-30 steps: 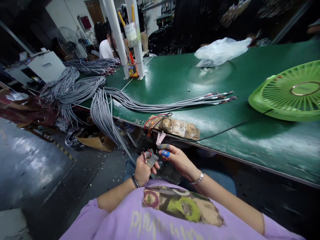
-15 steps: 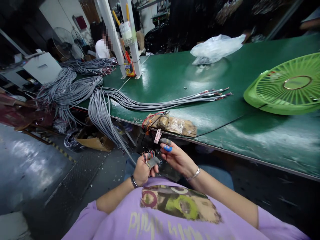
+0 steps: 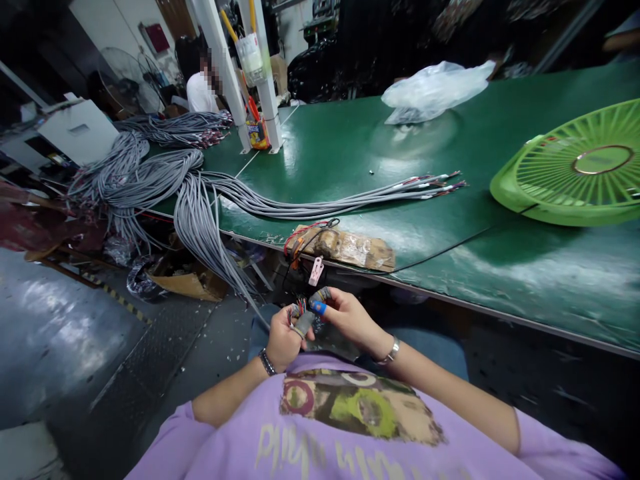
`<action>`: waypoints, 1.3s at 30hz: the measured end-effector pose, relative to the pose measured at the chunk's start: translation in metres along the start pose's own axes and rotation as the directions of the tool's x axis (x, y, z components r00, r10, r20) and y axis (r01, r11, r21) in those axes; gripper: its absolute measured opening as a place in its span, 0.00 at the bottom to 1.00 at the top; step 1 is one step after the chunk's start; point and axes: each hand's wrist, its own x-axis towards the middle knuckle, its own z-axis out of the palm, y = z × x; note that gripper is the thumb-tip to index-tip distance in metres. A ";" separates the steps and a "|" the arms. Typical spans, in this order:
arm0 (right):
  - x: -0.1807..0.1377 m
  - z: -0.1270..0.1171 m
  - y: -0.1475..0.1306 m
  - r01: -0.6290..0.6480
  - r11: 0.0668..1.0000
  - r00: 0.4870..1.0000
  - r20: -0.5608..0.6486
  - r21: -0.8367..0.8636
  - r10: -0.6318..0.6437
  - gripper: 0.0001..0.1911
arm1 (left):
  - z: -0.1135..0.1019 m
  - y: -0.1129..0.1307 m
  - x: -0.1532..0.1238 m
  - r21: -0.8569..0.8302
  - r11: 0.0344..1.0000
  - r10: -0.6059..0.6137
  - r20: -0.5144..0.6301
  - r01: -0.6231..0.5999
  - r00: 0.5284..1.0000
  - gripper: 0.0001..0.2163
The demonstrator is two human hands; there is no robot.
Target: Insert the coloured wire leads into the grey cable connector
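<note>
My left hand (image 3: 285, 341) is closed round the end of a grey cable (image 3: 261, 317), below the bench edge and in front of my shirt. Thin coloured wires (image 3: 301, 305) fan out above its fingers, and grey tape wraps its thumb. Close beside the wire ends, my right hand (image 3: 354, 321) is closed in a pinch. It has blue tape on the thumb and grey tape on the forefinger; whatever sits between those fingertips is too small to make out. A pink clip (image 3: 316, 271) hangs at the bench edge just above my hands.
Grey cable bundles (image 3: 200, 200) cover the left of the green bench (image 3: 340, 153), some drooping over its edge. A taped wooden block (image 3: 357, 250) with red and black leads lies at the front edge. Further off are a green fan (image 3: 575, 167), a plastic bag (image 3: 435, 93) and white posts (image 3: 270, 107).
My right hand has moved left and slightly down, bringing its fingertips from apart to right beside the coloured wires. My left hand keeps its hold on the cable.
</note>
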 end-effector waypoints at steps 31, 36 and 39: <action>-0.005 -0.001 -0.006 -0.191 0.976 0.981 -0.030 -0.108 0.189 0.22 | -0.008 -0.012 0.002 0.297 0.931 0.212 0.029 -0.211 0.977 0.08; -0.004 0.001 -0.012 -0.269 0.960 0.962 0.029 -0.078 0.272 0.22 | -0.013 -0.014 0.001 0.549 0.713 0.452 0.116 -0.436 0.884 0.05; -0.006 0.001 -0.013 -0.286 0.958 0.956 0.065 -0.010 0.286 0.20 | -0.016 -0.018 0.002 0.617 0.620 0.508 0.154 -0.484 0.847 0.06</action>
